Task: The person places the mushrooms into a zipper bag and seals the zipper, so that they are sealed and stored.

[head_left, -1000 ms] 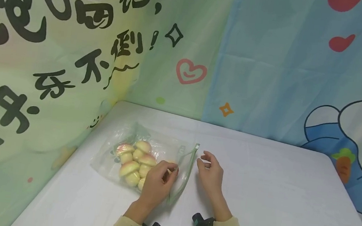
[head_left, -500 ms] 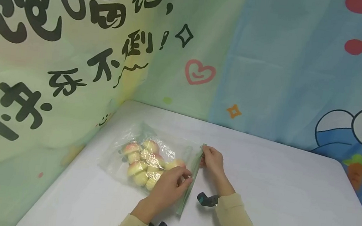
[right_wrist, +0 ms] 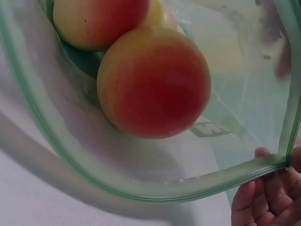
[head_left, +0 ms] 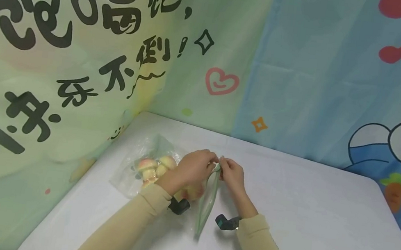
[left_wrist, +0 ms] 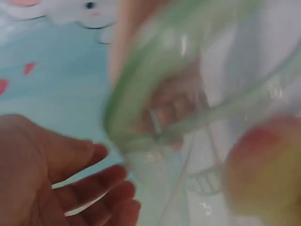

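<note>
A clear zip bag with a green zip strip lies on the table, its mouth gaping toward the right. Inside are several yellow mushroom-shaped pieces with reddish caps; one red-blushed cap fills much of the right wrist view. My right hand pinches the far corner of the bag's mouth between thumb and fingers. Close beside that corner is my left hand, reaching over the bag. In the left wrist view its thumb and fingers are parted, with nothing between them.
A white-covered table carries the bag. Printed fabric walls rise behind it and on the left. Each wrist wears a small black camera, and the left forearm crosses over the near side of the bag.
My right hand has come to the bag's far corner and taken hold of it. My left hand has moved from the near side of the bag up toward that corner, and the mouth gapes wider.
</note>
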Demonstrator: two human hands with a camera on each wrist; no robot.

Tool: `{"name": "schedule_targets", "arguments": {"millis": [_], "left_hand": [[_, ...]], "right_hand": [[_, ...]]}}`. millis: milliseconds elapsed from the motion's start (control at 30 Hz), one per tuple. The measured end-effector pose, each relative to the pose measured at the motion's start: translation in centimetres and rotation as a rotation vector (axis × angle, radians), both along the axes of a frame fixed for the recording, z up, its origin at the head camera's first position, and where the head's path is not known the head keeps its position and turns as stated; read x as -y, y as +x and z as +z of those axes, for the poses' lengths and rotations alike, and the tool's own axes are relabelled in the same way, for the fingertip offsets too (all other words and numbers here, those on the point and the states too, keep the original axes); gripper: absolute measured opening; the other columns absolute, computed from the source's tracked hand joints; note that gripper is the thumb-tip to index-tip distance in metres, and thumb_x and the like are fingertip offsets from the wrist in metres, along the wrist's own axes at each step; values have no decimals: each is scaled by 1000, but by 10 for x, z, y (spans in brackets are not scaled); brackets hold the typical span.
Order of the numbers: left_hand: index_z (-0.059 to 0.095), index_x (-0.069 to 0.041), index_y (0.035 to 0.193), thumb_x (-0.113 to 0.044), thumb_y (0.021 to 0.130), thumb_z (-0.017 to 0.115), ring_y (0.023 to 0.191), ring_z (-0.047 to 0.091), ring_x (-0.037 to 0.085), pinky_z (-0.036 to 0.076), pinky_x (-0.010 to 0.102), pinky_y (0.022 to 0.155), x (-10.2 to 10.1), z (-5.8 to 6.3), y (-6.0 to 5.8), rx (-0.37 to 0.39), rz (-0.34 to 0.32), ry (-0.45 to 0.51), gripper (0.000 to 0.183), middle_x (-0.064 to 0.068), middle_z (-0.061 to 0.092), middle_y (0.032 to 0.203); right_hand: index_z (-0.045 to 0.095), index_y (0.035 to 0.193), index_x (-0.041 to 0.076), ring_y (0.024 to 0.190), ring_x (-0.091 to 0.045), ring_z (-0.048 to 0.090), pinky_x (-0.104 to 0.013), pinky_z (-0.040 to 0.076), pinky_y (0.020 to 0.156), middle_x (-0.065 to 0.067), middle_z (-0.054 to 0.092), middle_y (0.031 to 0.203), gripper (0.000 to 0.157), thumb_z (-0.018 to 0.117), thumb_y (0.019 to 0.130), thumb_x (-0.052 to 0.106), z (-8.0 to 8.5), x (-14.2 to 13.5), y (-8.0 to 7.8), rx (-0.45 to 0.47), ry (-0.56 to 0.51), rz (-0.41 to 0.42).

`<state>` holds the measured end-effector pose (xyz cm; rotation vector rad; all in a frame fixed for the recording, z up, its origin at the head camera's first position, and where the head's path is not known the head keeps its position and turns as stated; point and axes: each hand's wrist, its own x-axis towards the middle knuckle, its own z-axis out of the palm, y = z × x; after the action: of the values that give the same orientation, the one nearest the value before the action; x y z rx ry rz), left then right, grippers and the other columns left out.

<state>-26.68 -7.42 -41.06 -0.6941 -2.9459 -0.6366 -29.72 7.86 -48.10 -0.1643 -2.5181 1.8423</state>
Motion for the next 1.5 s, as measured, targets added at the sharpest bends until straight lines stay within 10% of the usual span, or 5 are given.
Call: {"name": "schedule_targets", "arguments": {"millis": [167, 400, 1167, 1500], "left_hand": [[60, -14, 131, -14, 99, 54, 104, 53, 22, 51, 29, 76, -14, -5, -35, 23, -57, -173, 32, 3, 61, 127], [66, -15, 93, -29, 97, 61, 77, 58, 14, 49, 27, 66, -16, -17, -61, 117, -32, -160, 15, -3, 66, 87], [63, -12, 90, -22, 97, 61, 74, 56, 16, 47, 30, 62, -6, -27, -82, 81, 213, -48, 13, -1, 65, 82], [66, -10, 96, -24, 98, 59, 75, 58, 16, 49, 32, 65, -15, -40, -82, 102, 187, 26, 15, 1, 66, 83]], "right_hand": [[71, 107, 2, 55, -9, 49, -22, 48, 55, 2, 51, 61, 32, 51, 100, 27, 0, 1, 5, -58, 19, 10], [71, 95, 4, 56, -11, 50, -23, 46, 54, 1, 52, 61, 33, 53, 99, 31, -8, -1, 13, -37, 82, 2], [60, 62, 7, 43, -5, 29, -19, 22, 41, 9, 44, 48, 36, 54, 93, 25, -24, 1, 136, 13, 292, 457], [61, 64, 10, 43, -4, 30, -19, 26, 44, 10, 52, 50, 36, 53, 95, 27, -27, -20, 149, 13, 322, 543]]}}
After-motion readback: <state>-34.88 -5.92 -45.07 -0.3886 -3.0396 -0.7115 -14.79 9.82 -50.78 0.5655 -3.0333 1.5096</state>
